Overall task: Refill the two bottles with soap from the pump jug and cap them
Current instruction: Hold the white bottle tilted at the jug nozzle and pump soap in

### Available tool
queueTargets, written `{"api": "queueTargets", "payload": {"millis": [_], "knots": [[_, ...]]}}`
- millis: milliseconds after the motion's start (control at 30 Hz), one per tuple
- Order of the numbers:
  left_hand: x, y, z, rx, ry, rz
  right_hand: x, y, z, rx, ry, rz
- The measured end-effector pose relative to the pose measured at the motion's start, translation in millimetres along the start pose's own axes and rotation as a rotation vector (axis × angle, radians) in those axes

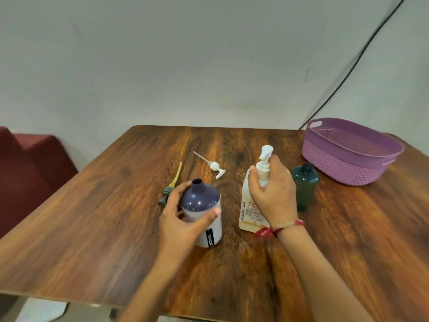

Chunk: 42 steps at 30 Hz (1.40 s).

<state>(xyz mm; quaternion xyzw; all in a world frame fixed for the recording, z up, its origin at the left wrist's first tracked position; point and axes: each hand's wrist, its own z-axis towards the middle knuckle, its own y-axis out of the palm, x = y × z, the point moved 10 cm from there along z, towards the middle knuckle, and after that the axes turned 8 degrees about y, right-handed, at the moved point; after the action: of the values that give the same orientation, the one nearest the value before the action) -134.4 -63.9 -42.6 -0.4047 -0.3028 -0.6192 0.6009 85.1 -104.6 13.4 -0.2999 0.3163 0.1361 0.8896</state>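
A purple-topped white bottle [204, 210] stands uncapped in the middle of the wooden table [92, 217], and my left hand [183, 217] grips its body from the left. To its right stands the white pump jug [249, 205] with an orange label. My right hand [271, 194] is curled round the jug's neck just below the pump head [266, 153]. A dark green bottle [304, 184] stands uncapped right behind that hand. Two loose pump caps lie on the table: a grey one with a yellow tube [170, 185] and a white one [214, 166].
A purple woven basket [348, 156] sits at the table's far right corner. A dark red seat [25, 168] stands to the left of the table. A black cable [357, 59] runs down the wall behind the basket.
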Motion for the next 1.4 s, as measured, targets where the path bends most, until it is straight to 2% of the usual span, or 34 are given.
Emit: {"api": "queueTargets", "payload": {"millis": [333, 500, 667, 867, 933, 1033, 1200, 1400], "knots": [[22.2, -6.8, -38.3, 0.099, 0.037, 0.011, -17.7, -14.5, -30.4, -0.017, -0.009, -0.006], [41.8, -8.6, -47.3, 0.124, 0.07, 0.051, -13.2, -10.5, -30.0, -0.085, 0.015, -0.016], [43.1, -5.9, -57.1, 0.135, 0.031, 0.038, -11.0, -7.5, -29.1, -0.122, 0.034, -0.018], [51.7, -1.5, -54.1, 0.153, 0.014, -0.013, -6.9, -4.2, -30.0, -0.254, 0.079, -0.009], [54.6, -1.8, -53.4, 0.15, 0.027, -0.033, -5.0, -0.5, -27.8, -0.373, 0.101, 0.055], [52.6, -3.1, -53.5, 0.147, 0.021, -0.048, -6.6, -8.1, -25.5, -0.522, 0.195, 0.343], [52.1, -0.1, -47.8, 0.127, 0.02, -0.042, -10.4, -31.0, -8.2, -0.365, 0.335, 0.681], [63.7, 6.7, -29.8, 0.1, 0.06, 0.011, -14.9, -21.4, 10.0, -0.354, 0.259, 0.707]]}}
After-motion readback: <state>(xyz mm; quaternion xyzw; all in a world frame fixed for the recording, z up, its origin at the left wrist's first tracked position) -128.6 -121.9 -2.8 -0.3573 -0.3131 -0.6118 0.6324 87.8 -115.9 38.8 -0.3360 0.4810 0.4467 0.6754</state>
